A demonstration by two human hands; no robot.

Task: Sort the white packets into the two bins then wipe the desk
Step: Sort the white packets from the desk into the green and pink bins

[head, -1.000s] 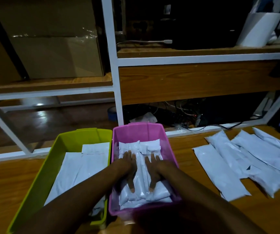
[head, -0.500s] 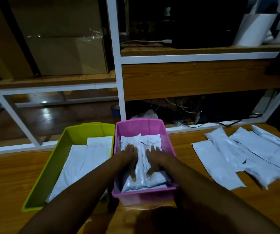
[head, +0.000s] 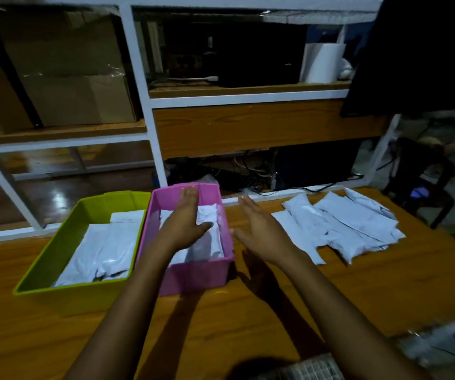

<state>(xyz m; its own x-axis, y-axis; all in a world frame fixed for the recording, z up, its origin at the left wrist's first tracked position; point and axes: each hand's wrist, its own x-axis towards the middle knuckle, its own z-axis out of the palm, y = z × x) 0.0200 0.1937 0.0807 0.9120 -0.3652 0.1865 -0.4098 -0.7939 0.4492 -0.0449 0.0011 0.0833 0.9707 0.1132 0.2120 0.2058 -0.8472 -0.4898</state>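
Observation:
A pink bin stands in the middle of the wooden desk with white packets stacked inside. To its left a green bin holds flat white packets. My left hand hovers flat over the pink bin, fingers spread, holding nothing. Just right of the pink bin, above the desk, my right hand is lifted and empty, fingers apart. A loose pile of white packets lies on the desk at the right.
A white-framed wooden shelf rises behind the desk, with a cardboard box and a white roll on it. Cables tangle under the shelf. A blurred pale object sits at the desk's near right.
Both hands have lifted off the packets in the pink bin. The right hand has moved out of the bin to the right. The view has tilted up and back.

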